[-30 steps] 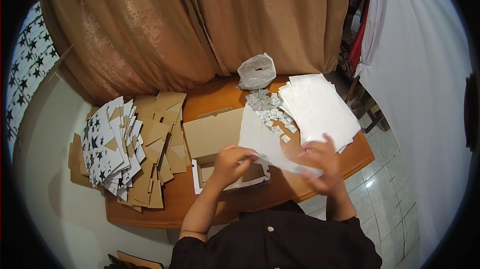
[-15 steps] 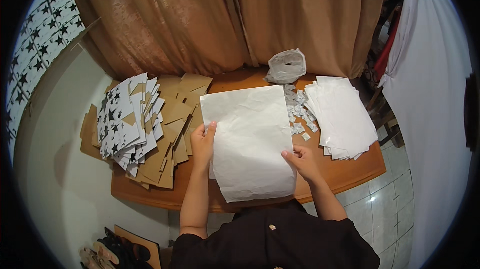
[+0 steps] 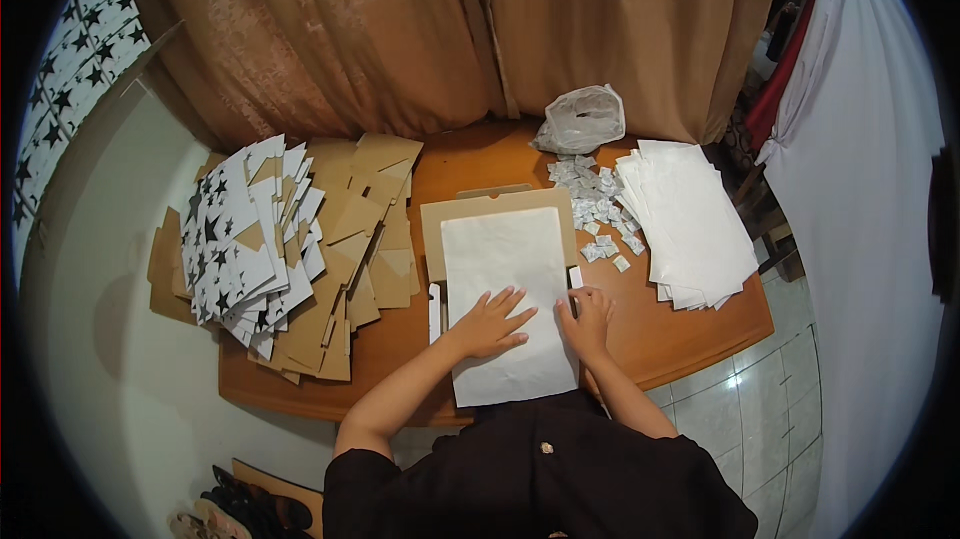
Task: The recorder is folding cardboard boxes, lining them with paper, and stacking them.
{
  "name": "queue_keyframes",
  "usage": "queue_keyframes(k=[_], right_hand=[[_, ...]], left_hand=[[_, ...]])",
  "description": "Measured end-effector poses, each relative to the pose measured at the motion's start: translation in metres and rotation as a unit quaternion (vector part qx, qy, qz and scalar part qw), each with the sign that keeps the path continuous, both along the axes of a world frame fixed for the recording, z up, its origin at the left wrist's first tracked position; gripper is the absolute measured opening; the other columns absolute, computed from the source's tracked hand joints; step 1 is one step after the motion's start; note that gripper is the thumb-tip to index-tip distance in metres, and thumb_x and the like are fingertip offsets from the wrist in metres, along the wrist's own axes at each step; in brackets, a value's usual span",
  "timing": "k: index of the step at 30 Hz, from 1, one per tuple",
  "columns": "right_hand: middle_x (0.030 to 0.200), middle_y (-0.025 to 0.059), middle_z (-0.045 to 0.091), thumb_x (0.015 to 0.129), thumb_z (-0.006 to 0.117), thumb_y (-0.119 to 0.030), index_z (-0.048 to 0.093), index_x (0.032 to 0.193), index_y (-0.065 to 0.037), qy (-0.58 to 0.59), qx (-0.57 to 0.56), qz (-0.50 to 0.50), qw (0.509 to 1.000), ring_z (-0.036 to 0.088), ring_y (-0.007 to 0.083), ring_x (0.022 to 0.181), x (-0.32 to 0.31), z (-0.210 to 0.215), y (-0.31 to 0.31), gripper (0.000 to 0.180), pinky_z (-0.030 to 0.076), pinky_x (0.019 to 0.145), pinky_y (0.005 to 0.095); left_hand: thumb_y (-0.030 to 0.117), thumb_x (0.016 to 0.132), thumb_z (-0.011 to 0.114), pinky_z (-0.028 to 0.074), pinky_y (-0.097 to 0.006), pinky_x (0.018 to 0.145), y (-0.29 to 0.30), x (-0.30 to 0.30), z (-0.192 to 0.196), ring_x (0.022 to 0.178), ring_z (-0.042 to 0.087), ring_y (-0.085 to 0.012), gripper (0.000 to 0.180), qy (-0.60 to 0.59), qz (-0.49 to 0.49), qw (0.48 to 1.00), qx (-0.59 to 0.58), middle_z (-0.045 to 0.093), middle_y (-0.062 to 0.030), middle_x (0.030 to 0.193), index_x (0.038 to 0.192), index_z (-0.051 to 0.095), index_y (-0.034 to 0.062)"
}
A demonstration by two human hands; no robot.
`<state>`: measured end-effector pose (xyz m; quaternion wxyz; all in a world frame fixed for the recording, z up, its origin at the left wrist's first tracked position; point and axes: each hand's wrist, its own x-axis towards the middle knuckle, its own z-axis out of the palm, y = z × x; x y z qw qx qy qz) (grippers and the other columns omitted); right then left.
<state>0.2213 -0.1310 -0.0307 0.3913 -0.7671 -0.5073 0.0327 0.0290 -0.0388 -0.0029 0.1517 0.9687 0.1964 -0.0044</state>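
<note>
A white sheet of paper (image 3: pixel 505 249) lies on an opened, unfolded cardboard box (image 3: pixel 434 229), covering most of its middle. The box's brown upper flap and small white side tabs show around the sheet. Flat on the paper's left half rests my left hand (image 3: pixel 492 324), its fingers spread. My right hand (image 3: pixel 590 321) is at the right edge of paper and box, its thumb by the sheet's edge and its fingers bent. Whatever lies inside those fingers is hidden.
Star-patterned and brown flat cardboard boxes (image 3: pixel 345 239) are piled on the left of the wooden table (image 3: pixel 690 349). Small white sachets (image 3: pixel 600 211) lie scattered to the right, below a clear plastic bag (image 3: pixel 583 119). A stack of white paper (image 3: pixel 690 224) sits at far right.
The sheet, held up in both hands before, now lies on the opened box, which has come into view. My left hand has left its edge and spread flat on it.
</note>
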Motion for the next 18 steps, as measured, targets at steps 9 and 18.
queue_keyframes(k=[9, 18], right_hand=[[0.095, 0.0141, 0.061, 0.079, 0.059, -0.018, 0.062, 0.096, -0.005, 0.162, -0.011, -0.050, 0.985, 0.057, 0.0303, 0.093, 0.089, -0.057, 0.029, 0.021, 0.043, 0.083, 0.0396], [0.115, 0.0071, 0.058, 0.081, 0.056, -0.021, 0.061, 0.111, -0.012, -0.156, -0.120, -0.012, 0.980, 0.050, 0.0275, 0.110, 0.087, -0.066, 0.073, 0.031, 0.038, 0.092, 0.0494]], left_hand=[[0.057, 0.093, 0.025, 0.014, -0.053, 0.109, 0.035, 0.004, -0.065, 0.140, 0.010, -0.0327, 0.064, 0.158, -0.014, 0.982, -0.101, 0.012, -0.0171, 0.151, 0.146, 0.018, 0.0221], [0.056, 0.093, 0.027, 0.013, -0.052, 0.110, 0.046, 0.005, -0.084, 0.141, 0.007, -0.0286, 0.060, 0.185, -0.075, 0.977, -0.069, 0.006, -0.0149, 0.152, 0.146, 0.014, 0.0300]])
